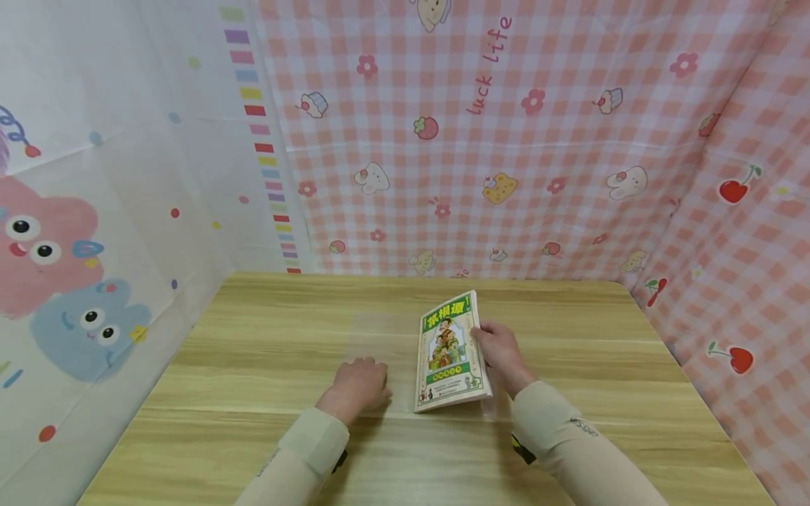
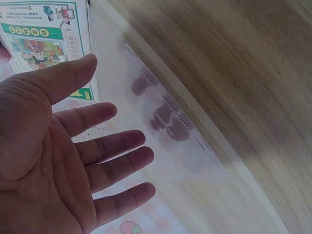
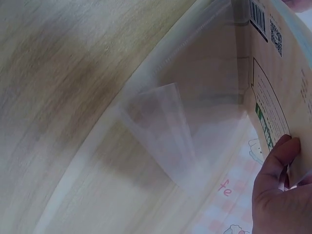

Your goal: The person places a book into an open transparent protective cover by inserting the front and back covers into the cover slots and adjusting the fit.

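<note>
A paperback book [image 1: 446,351] with a green and white illustrated cover stands tilted over the middle of the table. My right hand [image 1: 503,355] grips its right edge; in the right wrist view, thumb and fingers pinch the back cover [image 3: 278,97] side, where a barcode shows. Under the book lies a clear plastic sheet [image 3: 214,78], perhaps a book cover, with a folded flap [image 3: 161,109] raised at one corner. My left hand [image 1: 357,390] is left of the book, apart from it. Seen from the left wrist, that hand [image 2: 63,151] has spread, relaxed fingers over the plastic and holds nothing.
The wood-grain table [image 1: 266,365] reaches back to a pink checked cloth [image 1: 392,154] hung behind it. A white cloth with cartoon figures [image 1: 57,246] hangs at the left, and more checked cloth [image 1: 747,281] at the right.
</note>
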The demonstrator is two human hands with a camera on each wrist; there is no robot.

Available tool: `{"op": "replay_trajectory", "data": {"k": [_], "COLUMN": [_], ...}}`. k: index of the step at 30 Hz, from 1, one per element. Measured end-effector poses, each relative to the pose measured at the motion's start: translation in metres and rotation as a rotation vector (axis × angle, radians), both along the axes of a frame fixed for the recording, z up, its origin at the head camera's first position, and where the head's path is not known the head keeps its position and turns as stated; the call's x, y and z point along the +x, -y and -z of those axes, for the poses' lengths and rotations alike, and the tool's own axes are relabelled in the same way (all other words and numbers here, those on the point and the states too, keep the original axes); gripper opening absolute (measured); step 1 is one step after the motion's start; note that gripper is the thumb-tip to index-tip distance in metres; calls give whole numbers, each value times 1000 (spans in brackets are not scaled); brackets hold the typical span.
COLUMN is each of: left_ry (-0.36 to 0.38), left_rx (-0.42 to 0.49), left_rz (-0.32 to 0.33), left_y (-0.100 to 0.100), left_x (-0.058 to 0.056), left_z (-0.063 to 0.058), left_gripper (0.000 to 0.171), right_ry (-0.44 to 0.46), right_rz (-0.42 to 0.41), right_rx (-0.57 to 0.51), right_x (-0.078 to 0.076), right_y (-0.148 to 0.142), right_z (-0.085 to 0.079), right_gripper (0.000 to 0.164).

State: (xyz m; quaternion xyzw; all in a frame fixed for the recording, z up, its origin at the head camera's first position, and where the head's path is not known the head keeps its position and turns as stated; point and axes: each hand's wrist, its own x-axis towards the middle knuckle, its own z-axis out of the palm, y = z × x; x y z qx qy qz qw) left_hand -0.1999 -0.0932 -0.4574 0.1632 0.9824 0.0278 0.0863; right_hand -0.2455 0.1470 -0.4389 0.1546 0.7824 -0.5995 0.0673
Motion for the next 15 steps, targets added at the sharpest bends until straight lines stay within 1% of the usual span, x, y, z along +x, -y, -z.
{"op": "replay_trajectory", "data": {"k": [5,9,15], "left_ry": [3,11,17], "left_rx": [3,5,3], "left_rz": [-3,-12,-17], "left_y": [0,0,-1], "left_x": [1,2,4], "left_z": [1,0,-1], "left_gripper": [29,28,27], "right_ry": [-1,16,33], "right_rz": [4,5,-16], "right_rx": [8,13,88], "right_x": [0,-1,3], "right_y": [-1,-1,-9], "right_z": [1,1,6], "right_gripper": [38,40,41]}}
